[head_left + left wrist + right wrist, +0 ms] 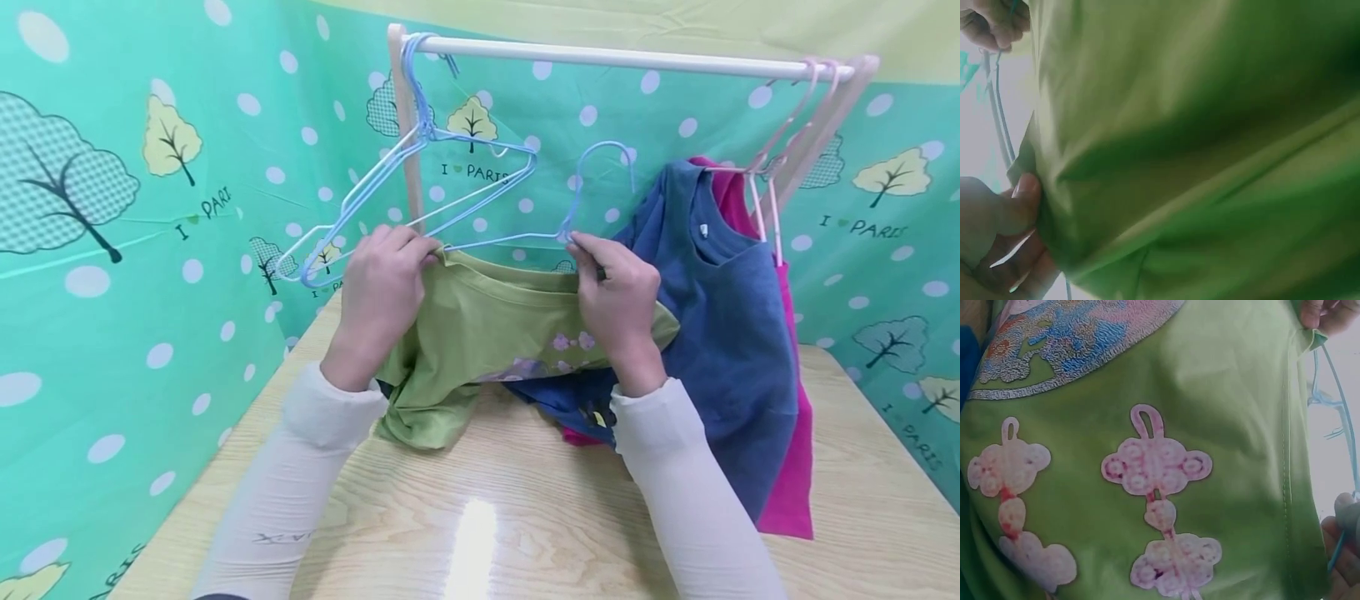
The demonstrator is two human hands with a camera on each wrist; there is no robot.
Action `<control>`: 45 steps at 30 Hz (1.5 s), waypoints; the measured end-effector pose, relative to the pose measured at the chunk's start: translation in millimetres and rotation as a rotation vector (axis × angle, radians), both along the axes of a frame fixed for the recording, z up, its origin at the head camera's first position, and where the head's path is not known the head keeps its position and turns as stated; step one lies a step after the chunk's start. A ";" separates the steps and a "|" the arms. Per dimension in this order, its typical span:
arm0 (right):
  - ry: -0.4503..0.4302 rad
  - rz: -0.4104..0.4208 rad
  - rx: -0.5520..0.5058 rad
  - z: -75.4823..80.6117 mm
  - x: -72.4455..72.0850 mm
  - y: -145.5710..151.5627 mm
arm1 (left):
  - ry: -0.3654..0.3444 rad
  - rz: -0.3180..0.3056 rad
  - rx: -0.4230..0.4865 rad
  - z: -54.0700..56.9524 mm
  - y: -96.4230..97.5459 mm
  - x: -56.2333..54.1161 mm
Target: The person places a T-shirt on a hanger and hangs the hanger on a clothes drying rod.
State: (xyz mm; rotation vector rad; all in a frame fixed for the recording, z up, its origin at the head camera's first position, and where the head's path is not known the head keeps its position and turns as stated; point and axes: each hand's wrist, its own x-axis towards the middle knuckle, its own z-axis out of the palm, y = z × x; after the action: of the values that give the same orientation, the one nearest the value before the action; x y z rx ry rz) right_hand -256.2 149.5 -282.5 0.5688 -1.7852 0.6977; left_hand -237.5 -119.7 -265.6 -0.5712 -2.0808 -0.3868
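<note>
A green T-shirt [502, 312] with a printed pattern of pink flowers is held up by its neckline over the table. My left hand [386, 292] pinches the collar's left end between thumb and fingers. My right hand [622, 300] grips a light blue wire hanger [604, 143] just below its hook. The hanger's lower part goes down behind the neckline and is hidden by the cloth. In the right wrist view, the right fingers [1342, 575] hold the blue wire beside the shirt's edge. In the left wrist view, the left thumb [1025, 194] presses on the green fabric.
Behind stands a clothes rack with a white rail [600, 54]. Several bare hangers [426, 125] hang at its left end. At the right, a blue shirt [750, 333] and a magenta garment [795, 500] hang on pink hangers [776, 217]. The wooden table [540, 517] lies below.
</note>
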 end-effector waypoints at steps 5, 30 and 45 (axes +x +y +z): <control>-0.015 0.011 -0.035 1.1 1.2 -2.7 | 0.053 0.019 0.023 0.0 2.3 1.5; -0.525 0.245 -0.346 -4.1 7.0 -43.5 | 0.128 0.164 0.067 -8.7 12.6 9.8; -0.914 0.798 -1.062 25.4 8.8 -73.3 | -0.008 0.246 0.028 -12.5 26.4 37.4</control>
State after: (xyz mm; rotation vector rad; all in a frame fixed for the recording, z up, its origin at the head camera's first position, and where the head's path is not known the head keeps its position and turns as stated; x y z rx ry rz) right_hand -247.4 76.2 -257.1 0.1716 -1.5477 2.5523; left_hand -200.1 -93.3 -278.1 -0.2921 -2.1194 -0.2748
